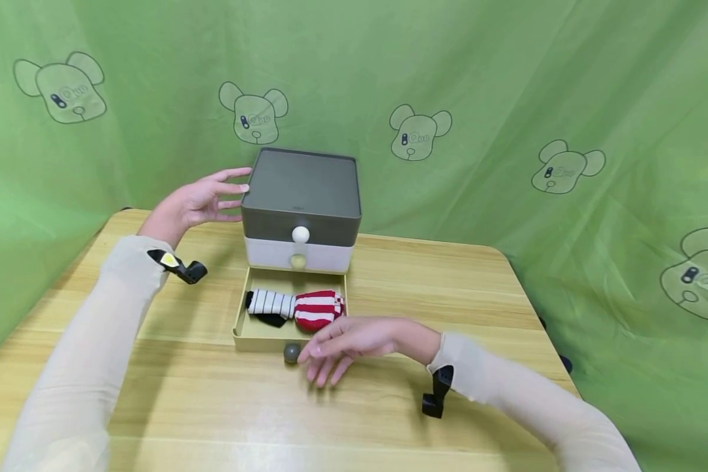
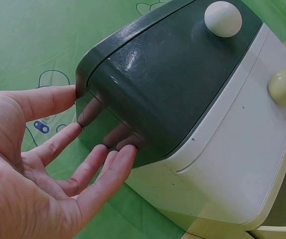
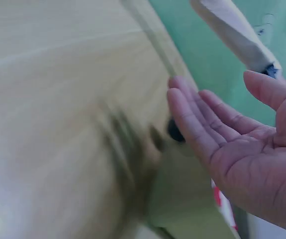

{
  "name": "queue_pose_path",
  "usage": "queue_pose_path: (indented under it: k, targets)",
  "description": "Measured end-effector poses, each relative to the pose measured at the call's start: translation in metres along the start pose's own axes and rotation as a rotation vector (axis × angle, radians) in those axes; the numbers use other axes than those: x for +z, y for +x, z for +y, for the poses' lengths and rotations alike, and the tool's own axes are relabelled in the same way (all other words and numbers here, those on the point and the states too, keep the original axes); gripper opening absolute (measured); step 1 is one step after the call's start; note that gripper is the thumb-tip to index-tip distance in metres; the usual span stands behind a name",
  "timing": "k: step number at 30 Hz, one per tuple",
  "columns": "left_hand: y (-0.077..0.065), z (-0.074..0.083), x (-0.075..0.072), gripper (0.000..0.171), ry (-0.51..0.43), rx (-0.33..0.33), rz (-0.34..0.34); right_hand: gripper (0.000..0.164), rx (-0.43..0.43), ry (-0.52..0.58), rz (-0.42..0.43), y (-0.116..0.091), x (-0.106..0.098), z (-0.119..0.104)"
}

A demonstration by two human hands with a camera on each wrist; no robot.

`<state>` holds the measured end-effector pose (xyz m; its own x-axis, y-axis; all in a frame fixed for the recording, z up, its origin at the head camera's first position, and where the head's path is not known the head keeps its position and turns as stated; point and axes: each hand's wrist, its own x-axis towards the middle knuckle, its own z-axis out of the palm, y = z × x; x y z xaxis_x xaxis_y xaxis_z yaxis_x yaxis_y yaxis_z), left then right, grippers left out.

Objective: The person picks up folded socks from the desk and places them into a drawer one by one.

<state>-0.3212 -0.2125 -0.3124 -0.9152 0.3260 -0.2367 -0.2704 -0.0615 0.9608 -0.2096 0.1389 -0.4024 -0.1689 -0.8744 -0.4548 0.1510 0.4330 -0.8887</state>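
Observation:
A small three-tier drawer box [image 1: 307, 183] stands at the back of the table, dark grey on top, white in the middle and yellow-green below. Its bottom drawer [image 1: 259, 343] is pulled out. Inside lie a rolled red-and-white striped sock [image 1: 317, 309] and a white sock with dark stripes [image 1: 271, 303], with a black piece below them. My left hand [image 1: 203, 196] rests its fingertips on the grey tier's left side. Fingers extended, my right hand [image 1: 360, 342] hovers by the bottom drawer's grey knob [image 1: 292, 353], palm facing the drawer in the right wrist view, and holds nothing.
A white knob [image 1: 301, 235] and a yellow-green knob [image 1: 297, 261] stick out from the upper drawers. The wooden table [image 1: 425, 282] ends at a rounded back right corner. Behind it hangs a green curtain [image 1: 342, 59] with bear-head drawings.

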Motion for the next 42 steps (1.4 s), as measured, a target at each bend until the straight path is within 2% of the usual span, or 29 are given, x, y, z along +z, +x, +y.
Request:
queue_pose_path:
  k: [5,10,20,26,36,42]
  targets:
    - [-0.001,0.0,0.0,0.071,-0.01,0.002,-0.007,0.045,0.086,0.097,-0.012,0.007,0.009,0.017]
    - [0.0,0.0,0.0,0.071,0.005,0.007,-0.003,0.045,0.105,0.2,0.041,0.013,0.018,0.03]
    - [0.0,0.0,0.0,0.071,-0.001,0.004,-0.001,0.042,-0.006,0.388,0.197,0.03,0.033,0.051]
    - [0.002,-0.001,-0.001,0.069,0.002,0.009,-0.004,0.042,-0.047,0.45,0.264,0.037,0.04,0.056]
    - [0.003,-0.001,-0.002,0.069,-0.002,0.013,0.002,0.042,-0.086,0.477,0.355,0.039,0.045,0.05]
    - [0.002,-0.001,-0.001,0.068,-0.002,0.013,0.004,0.042,-0.098,0.473,0.41,0.039,0.041,0.042]
